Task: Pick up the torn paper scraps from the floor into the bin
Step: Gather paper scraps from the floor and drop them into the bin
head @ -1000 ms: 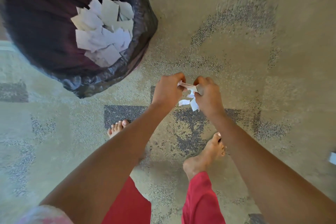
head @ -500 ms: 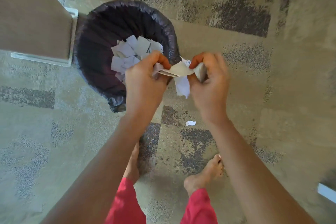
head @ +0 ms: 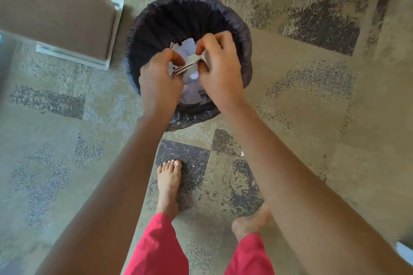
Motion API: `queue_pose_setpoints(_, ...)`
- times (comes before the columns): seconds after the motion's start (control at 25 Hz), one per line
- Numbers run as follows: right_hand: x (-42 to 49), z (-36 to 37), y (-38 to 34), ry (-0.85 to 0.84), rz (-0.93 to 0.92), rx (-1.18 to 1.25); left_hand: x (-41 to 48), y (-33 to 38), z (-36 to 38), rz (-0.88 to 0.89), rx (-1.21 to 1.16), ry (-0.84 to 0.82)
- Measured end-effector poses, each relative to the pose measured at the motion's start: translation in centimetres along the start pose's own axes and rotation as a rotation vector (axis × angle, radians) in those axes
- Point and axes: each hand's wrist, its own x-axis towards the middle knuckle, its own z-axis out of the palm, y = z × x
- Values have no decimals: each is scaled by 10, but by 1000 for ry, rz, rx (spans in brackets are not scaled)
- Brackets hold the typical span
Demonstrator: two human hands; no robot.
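Fingers of left hand [head: 159,82] and right hand [head: 220,69] clenched on paper scraps [head: 192,60], above black-lined bin [head: 156,22]. Inside bin: scrap pile [head: 192,95]. On floor [head: 312,107], apart from bin: stray scrap [head: 242,153].

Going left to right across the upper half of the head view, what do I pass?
Beige block → left hand → paper scraps held in both hands → right hand → dark carpet patch.
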Motion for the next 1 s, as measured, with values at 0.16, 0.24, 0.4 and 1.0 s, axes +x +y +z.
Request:
queue_pose_setpoints(0.16, -7, 9, 2, -76, 37, -25, -6, -3, 1, 6, 63, -92)
queue_pose_setpoints(0.24, -10, 11, 3, -123, 56, -19, -9, -4, 1, 42, 117, -131)
queue_pose_setpoints(0.4, -23, 5, 1, -80, 61, 47, -17, -6, 1, 44, 112, -166)
queue_pose_setpoints(1.0, -191, -17, 174, -32, 381, -81, -147, -16, 166, 471, 61, -390)
